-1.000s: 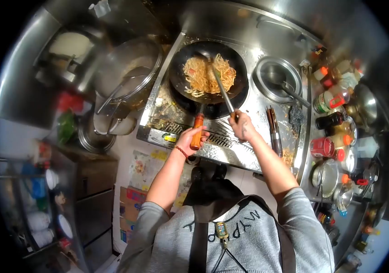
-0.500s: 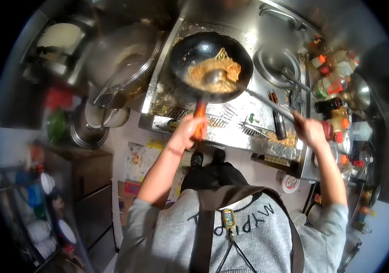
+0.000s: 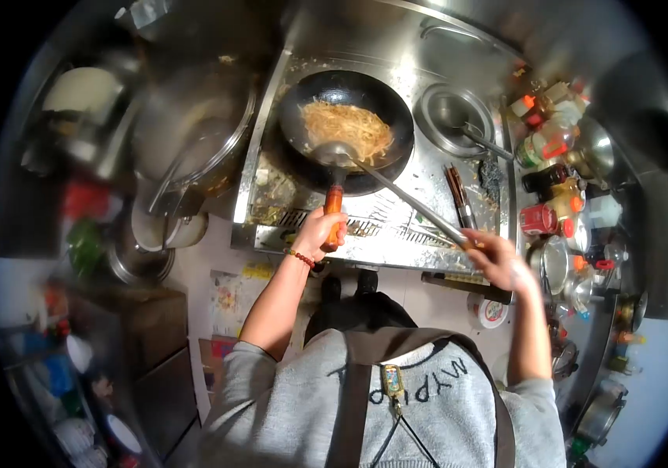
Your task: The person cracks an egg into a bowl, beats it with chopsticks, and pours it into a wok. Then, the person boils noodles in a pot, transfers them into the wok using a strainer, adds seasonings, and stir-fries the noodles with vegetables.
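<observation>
A black wok (image 3: 395, 125) sits on the steel stove, with a heap of brownish noodles (image 3: 349, 125) inside it. My left hand (image 3: 319, 232) is closed around the wok's orange wooden handle (image 3: 334, 204). The long metal shaft of a ladle (image 3: 408, 195) runs from the wok to my right hand (image 3: 496, 259), whose fingers are wrapped around its end. The ladle's bowl (image 3: 334, 153) rests at the near side of the wok, beside the noodles and above the handle's root.
A round steel pot (image 3: 426, 117) holding another ladle stands right of the wok. Sauce bottles (image 3: 556, 144) line the right side. A large steaming pot (image 3: 229, 156) stands left. A brush-like tool (image 3: 459, 199) lies on the splattered stove top (image 3: 385, 222).
The ladle bowl has moved from the middle of the food to the wok's near side. My right hand has come down and left. The noodles lie flatter, towards the far side.
</observation>
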The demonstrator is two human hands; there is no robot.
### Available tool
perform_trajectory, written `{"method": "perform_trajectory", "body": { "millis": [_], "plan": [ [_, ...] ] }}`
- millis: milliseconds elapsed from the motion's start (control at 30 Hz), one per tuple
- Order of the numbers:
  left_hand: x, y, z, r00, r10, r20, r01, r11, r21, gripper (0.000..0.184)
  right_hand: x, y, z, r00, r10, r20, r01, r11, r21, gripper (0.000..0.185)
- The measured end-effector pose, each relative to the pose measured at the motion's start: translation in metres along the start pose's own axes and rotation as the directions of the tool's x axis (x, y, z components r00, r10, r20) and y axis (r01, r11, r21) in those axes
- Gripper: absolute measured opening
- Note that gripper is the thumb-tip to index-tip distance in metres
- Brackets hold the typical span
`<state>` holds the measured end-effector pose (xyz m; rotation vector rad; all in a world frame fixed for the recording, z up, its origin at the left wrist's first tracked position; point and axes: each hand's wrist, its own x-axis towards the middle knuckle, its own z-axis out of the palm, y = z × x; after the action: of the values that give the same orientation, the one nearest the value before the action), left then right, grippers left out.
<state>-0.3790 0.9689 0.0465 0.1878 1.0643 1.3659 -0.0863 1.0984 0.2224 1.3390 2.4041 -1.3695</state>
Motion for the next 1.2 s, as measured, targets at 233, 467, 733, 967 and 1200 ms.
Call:
{"method": "perform_trajectory", "body": {
  "millis": [233,467,733,967,1200],
  "plan": [
    [0.016,-0.014,-0.006,0.998,-0.021,-0.054,0.022,0.999,0.025,0.014,0.046,0.061,0.07,0.962,-0.252,-0.11,0.228,0.955,-0.192,0.043],
    [0.024,-0.025,-0.009,0.997,-0.04,-0.069,0.041,0.999,0.019,0.014,0.036,0.05,0.017,0.962,-0.112,-0.249,-0.058,0.808,-0.587,0.043],
    [0.022,-0.024,-0.006,0.995,-0.029,-0.093,0.031,0.999,0.021,0.016,0.084,0.057,0.051,0.96,0.09,-0.266,-0.057,0.99,0.129,0.045],
    [0.016,-0.024,-0.007,0.998,0.04,-0.041,-0.037,0.997,0.069,0.014,0.089,0.051,0.126,0.985,-0.07,-0.158,0.083,0.994,0.077,0.049],
    [-0.095,0.009,0.001,0.994,-0.104,-0.043,0.108,0.989,0.098,0.012,-0.047,0.057,-0.002,0.979,-0.199,-0.034,0.138,0.785,-0.604,0.047]
  ]
}}
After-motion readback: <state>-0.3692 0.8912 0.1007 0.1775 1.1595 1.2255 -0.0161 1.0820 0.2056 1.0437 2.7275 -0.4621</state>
